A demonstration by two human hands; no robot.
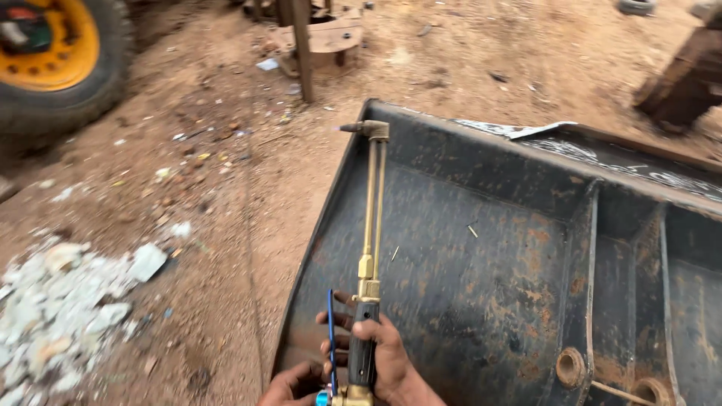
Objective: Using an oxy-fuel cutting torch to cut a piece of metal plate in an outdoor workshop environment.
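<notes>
At the bottom edge of the frame, the black handle of a brass cutting torch is gripped by the right hand, whose fingers are curled tightly around it. The left hand is seen just beside it at lower left, its fingertips resting at the brass valve end of the torch, where a small blue knob is visible; whether it is pinching the knob cannot be told. A thin blue lever is seen running up alongside the handle, between the two hands.

From the grip, the torch is extended upward and away: a brass fitting above the handle, then two slim parallel brass tubes, ended by an angled head whose nozzle is turned toward the left. The head is held at the upper left corner of a large, dark, rust-patched steel loader bucket, which fills the right half of the frame. White chalk-like markings are seen along the bucket's upper right rim.

Reddish dirt ground is strewn with small litter. A heap of pale rubble lies at lower left. A black tyre on a yellow wheel is seen at upper left.
</notes>
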